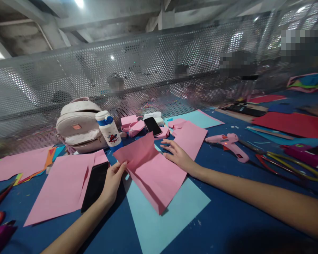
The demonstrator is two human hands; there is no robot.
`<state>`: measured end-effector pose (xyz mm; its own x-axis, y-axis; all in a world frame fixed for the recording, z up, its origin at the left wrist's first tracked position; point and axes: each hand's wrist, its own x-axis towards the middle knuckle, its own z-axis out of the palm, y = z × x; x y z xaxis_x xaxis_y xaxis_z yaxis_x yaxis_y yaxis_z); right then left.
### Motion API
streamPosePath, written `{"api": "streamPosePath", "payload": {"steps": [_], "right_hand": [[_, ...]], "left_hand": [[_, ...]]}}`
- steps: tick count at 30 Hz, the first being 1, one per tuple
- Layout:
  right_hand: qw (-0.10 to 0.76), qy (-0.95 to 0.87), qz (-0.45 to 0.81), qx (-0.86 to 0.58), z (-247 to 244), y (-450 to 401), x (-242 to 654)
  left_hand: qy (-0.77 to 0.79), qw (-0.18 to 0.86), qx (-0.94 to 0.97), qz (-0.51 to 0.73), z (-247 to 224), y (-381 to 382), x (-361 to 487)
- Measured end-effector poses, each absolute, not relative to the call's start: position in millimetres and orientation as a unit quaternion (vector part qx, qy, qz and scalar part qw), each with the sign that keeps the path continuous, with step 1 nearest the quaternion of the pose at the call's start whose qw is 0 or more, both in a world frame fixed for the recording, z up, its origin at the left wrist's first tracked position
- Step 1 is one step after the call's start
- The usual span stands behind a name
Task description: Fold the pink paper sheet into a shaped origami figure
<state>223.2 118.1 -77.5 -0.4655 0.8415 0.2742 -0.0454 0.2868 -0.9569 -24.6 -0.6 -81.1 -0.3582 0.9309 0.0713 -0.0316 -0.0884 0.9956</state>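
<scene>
A creased sheet of pink paper (159,173) lies tilted over a light blue sheet (172,225), its far flap raised. My left hand (115,176) pinches the left edge of the pink sheet between thumb and fingers. Fingers spread, my right hand (178,157) is over the sheet's right side; whether the fingertips touch it I cannot tell. Beside my left hand rests a black phone (95,185), partly on another pink sheet (58,187). Beyond my right hand lies one more pink piece (192,137).
A pale backpack (81,123) and a white-and-blue bottle (110,130) stand behind. A second phone (152,126) leans among small folded pink pieces (129,123). To the right are a pink glue gun (229,144), scissors (288,164) and red paper (294,123). A perforated metal screen (148,74) closes the back.
</scene>
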Motion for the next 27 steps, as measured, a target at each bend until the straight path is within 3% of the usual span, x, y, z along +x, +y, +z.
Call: {"api": "streamPosePath", "payload": {"steps": [7,21,27], "right_hand": [[0.35,-0.649,0.616,-0.279,-71,112,224],[0.298,-0.741,0.537,-0.272,-77,107,223],[0.318,-0.786,0.431,-0.308,-77,110,225]], "left_hand": [[0.547,0.385,0.381,0.639,-83,-2,-23],[0.559,0.371,0.416,0.614,-79,-6,-17],[0.567,0.361,0.433,0.6,-81,-8,-18]]}}
